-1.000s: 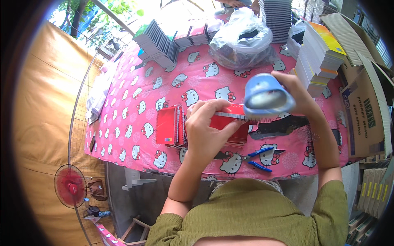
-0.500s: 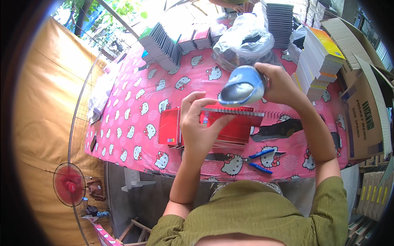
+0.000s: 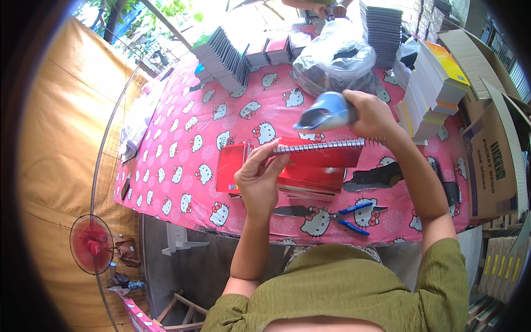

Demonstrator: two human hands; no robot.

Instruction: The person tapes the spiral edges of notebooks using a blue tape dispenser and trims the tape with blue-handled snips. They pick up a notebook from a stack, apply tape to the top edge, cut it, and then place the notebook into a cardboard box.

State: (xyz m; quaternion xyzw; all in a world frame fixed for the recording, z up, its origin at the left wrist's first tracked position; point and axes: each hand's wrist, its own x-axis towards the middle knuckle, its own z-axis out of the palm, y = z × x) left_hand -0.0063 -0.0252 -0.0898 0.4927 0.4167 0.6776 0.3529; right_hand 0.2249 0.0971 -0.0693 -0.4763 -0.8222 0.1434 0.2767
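My left hand (image 3: pixel 258 180) pinches the left end of a red notebook (image 3: pixel 326 159), held tilted with its edge up. A wire coil (image 3: pixel 332 146) runs through that edge and sticks out past the right end. In my right hand (image 3: pixel 371 113) is a light blue shoe that looks like a rubber clog (image 3: pixel 327 112), held just above the coil and apart from it. Below the notebook lies a stack of red notebooks (image 3: pixel 310 185), with more red notebooks (image 3: pixel 229 171) to its left. Blue-handled cutters (image 3: pixel 354 217) lie open on the near side of the table.
The pink patterned tablecloth (image 3: pixel 182 149) has dark patches (image 3: pixel 376 177). Farther back stand coil-bound stacks (image 3: pixel 224 61), a plastic bag (image 3: pixel 334 55) and a yellow-topped paper stack (image 3: pixel 434 88). A cardboard box (image 3: pixel 489 160) is at right, a red fan (image 3: pixel 92 244) at left. Another person's hands (image 3: pixel 329 11) show at the back.
My left hand has drawn its fingers down to the notebook's left end. The clog has tipped and moved slightly. Less coil shows beyond the right end.
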